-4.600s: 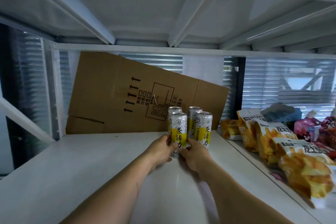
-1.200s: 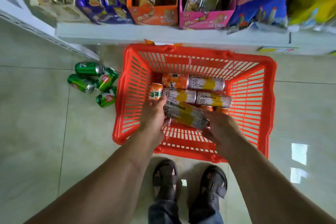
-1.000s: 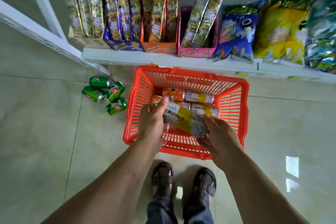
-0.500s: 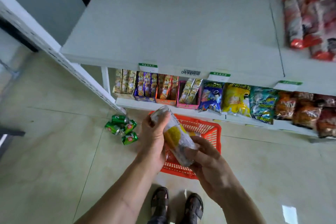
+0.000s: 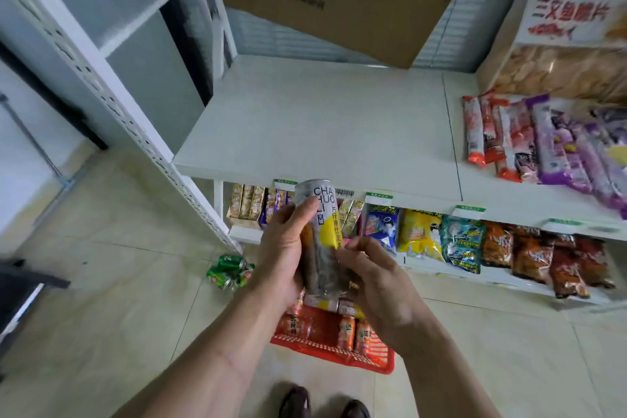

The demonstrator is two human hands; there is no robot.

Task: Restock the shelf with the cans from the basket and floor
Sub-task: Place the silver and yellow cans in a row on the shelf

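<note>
Holding a white-and-yellow tea can (image 5: 319,234) upright before the empty shelf (image 5: 322,125), the left hand (image 5: 283,254) grips it; the right hand (image 5: 376,282) cradles its base. Lifted from the red basket (image 5: 339,346) a second ago, it awaits shelving. Green cans (image 5: 229,271) lie on the floor.

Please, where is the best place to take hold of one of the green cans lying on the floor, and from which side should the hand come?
The green cans lie on their sides, bunched together on the floor left of the red basket. Probably best: come from above and close the fingers around the round body at mid-length, across the can's axis. Start with an outer can of the bunch; the neighbours seem to block the sides of the inner ones.
</note>
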